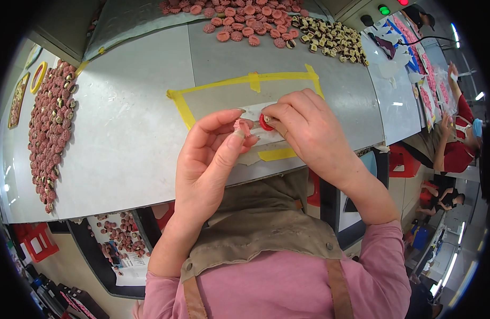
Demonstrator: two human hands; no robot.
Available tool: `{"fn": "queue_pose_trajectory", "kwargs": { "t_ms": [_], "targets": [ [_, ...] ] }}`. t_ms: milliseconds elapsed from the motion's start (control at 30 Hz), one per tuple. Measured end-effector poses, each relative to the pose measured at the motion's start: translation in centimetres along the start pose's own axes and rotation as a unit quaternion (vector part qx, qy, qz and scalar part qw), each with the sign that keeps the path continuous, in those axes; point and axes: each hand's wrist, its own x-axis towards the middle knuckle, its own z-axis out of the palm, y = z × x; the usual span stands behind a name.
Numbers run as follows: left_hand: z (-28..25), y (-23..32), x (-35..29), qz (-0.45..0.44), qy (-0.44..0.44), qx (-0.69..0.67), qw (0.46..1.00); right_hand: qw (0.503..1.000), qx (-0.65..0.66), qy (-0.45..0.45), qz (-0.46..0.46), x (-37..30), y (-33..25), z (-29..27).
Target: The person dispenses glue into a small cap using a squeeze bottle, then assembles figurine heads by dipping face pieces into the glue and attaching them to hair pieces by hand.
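Observation:
Between thumb and fingertips, my left hand (pixel 208 151) pinches a small pink scalloped piece (pixel 243 126). Just to its right, the fingers of my right hand (pixel 311 125) are closed over a red round holder (pixel 265 122). A small cream-coloured bit shows at those fingertips, partly hidden by them. The red holder sits on a white plate (pixel 253 112) on the bench, within a frame of yellow tape (pixel 218 82). Both hands are close together above this plate.
Pink scalloped pieces (pixel 248 24) are heaped at the back, beside a pile of cream-and-dark pieces (pixel 332 40). Many assembled pink pieces (pixel 52 125) cover the bench's left end. An open drawer (pixel 117 250) below holds more. Another person (pixel 460 125) works at the right.

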Motion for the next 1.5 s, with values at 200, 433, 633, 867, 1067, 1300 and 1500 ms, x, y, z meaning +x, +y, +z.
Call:
{"fn": "queue_pose_trajectory", "kwargs": {
  "t_ms": [200,433,633,867,1067,1300,1500],
  "targets": [
    [0.2,0.1,-0.2,-0.005,0.000,0.017,1.000,1.000,0.012,-0.012,0.024,-0.4,-0.5,-0.4],
    [0.7,0.6,-0.2,-0.045,-0.014,0.041,0.998,0.911,0.350,0.000,0.220,-1.6,-0.7,-0.6],
    [1.0,0.7,0.1,-0.048,-0.049,0.070,0.995,0.807,0.537,0.087,0.230,-1.9,-2.2,0.4],
    [1.4,-0.3,-0.1,-0.007,-0.039,0.041,0.998,0.925,0.330,0.138,0.127,-1.6,-3.0,1.2],
    [1.3,-0.4,-0.2,0.054,-0.040,0.135,0.989,0.955,0.229,0.178,0.063,-2.1,-2.5,1.8],
    [1.5,0.6,-0.3,-0.048,-0.080,0.097,0.991,0.928,0.341,0.129,0.081,-2.8,-2.2,1.1],
    [2.0,-1.0,-0.6,0.009,-0.063,0.162,0.985,0.940,0.322,0.111,0.030,-3.5,-1.0,2.2]
  ]
}}
